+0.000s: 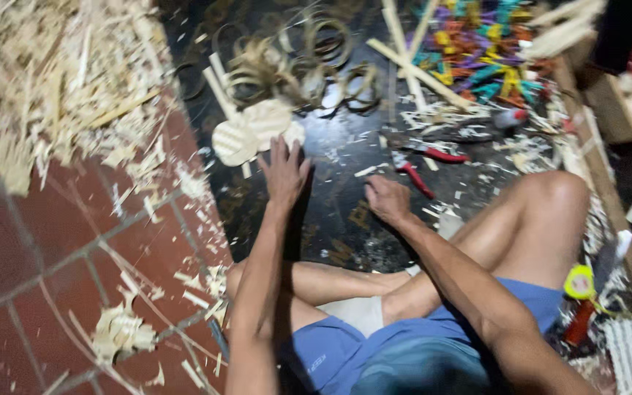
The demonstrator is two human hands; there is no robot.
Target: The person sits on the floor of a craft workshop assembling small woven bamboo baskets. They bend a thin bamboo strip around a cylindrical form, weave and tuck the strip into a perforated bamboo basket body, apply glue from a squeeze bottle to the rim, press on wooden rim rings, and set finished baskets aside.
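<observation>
I sit cross-legged on the floor over a dark mat [330,212]. My left hand [284,170] reaches forward with its fingers spread, fingertips close to some pale woven round pieces [254,132]; it holds nothing. My right hand [387,199] rests on the mat with fingers loosely curled and nothing visible in it, just short of red-handled pliers [422,167]. Several thin bamboo rings and curled strips [309,62] lie beyond the woven pieces.
A heap of pale bamboo shavings and splints [53,80] covers the red tile floor [45,249] at left. Coloured strips [477,44] and long sticks [415,69] lie at the top right. A yellow tape roll [579,281] and a wooden plank [608,190] sit by my right knee.
</observation>
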